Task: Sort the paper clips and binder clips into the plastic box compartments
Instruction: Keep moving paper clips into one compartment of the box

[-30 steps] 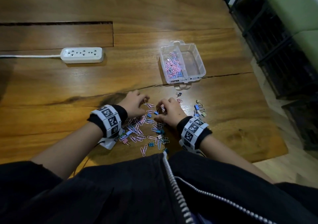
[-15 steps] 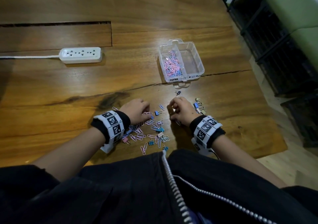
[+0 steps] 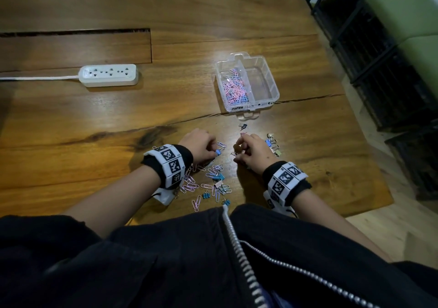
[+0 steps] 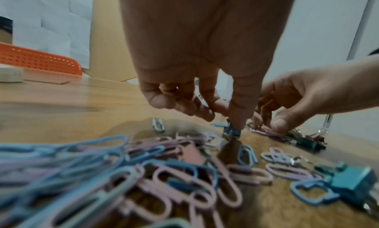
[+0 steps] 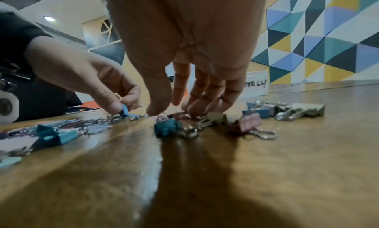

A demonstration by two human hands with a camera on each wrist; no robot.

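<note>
The clear plastic box (image 3: 272, 80) stands on the far side of the table; its left compartment holds pink and blue paper clips (image 3: 234, 89), and its right one shows none. A loose pile of paper clips (image 3: 208, 182) with a few binder clips lies in front of me. My left hand (image 3: 216, 151) pinches a small blue binder clip (image 4: 231, 132) between thumb and finger, low on the table. My right hand (image 5: 172, 111) reaches down beside it, thumb and fingers apart. Its fingertips (image 5: 192, 110) touch clips on the wood near a teal binder clip (image 5: 167, 127).
A group of binder clips (image 3: 272, 144) lies just right of my right hand, and a single dark one (image 3: 243, 125) sits nearer the box. A white power strip (image 3: 109, 75) with its cord lies far left. The table's right edge (image 3: 379, 189) drops to the floor.
My right hand has left the pile and moved right, nearer the binder clip group. My left hand has shifted to the pile's far edge and taken hold of the blue binder clip.
</note>
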